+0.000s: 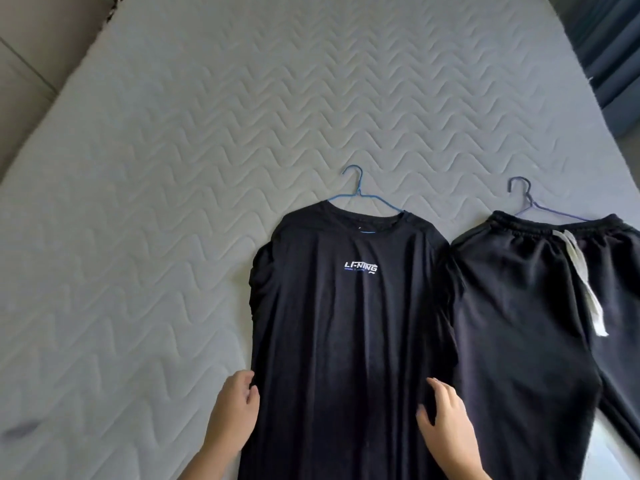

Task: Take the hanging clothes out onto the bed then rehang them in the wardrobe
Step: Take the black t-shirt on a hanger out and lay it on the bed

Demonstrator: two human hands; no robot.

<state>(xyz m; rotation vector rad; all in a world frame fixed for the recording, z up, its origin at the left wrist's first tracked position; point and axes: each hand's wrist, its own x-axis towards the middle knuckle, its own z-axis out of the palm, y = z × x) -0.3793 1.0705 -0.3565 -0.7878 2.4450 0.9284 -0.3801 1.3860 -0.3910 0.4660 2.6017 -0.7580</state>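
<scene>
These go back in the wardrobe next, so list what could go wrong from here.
1. The left hand and right hand touch the black T-shirt low down, far from its blue hanger; lifting by the cloth could pull it off.
2. The T-shirt lies against the black bottoms, so one may drag the other.
3. The loose white drawstring could snag a hook.

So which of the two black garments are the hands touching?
The logo T-shirt on the light blue hanger: left hand at its left edge, right hand on its right side. The drawstring trousers lie alongside.
</scene>
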